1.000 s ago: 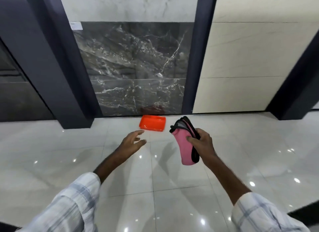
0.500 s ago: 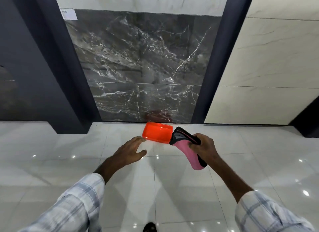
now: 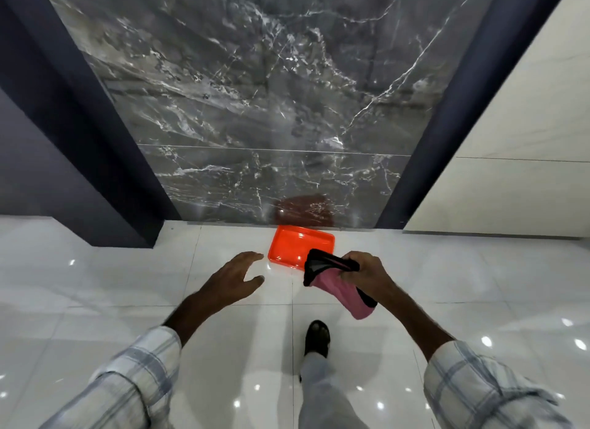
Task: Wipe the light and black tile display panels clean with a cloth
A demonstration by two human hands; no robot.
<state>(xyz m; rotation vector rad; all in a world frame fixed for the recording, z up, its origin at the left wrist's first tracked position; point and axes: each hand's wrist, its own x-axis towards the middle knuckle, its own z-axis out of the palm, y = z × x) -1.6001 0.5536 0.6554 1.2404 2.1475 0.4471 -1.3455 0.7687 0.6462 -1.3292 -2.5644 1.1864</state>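
The right hand (image 3: 364,270) grips the pink and black cloth (image 3: 338,288) above the floor; the left hand (image 3: 231,277) is empty, fingers spread. The black panel (image 3: 255,93) and light panel (image 3: 517,141) stand ahead, untouched, so I judge no wiping is under way.

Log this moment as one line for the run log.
left hand: open, empty | right hand: grips pink-and-black cloth | orange tray: on floor below black tile panel | cloth: not touching any panel
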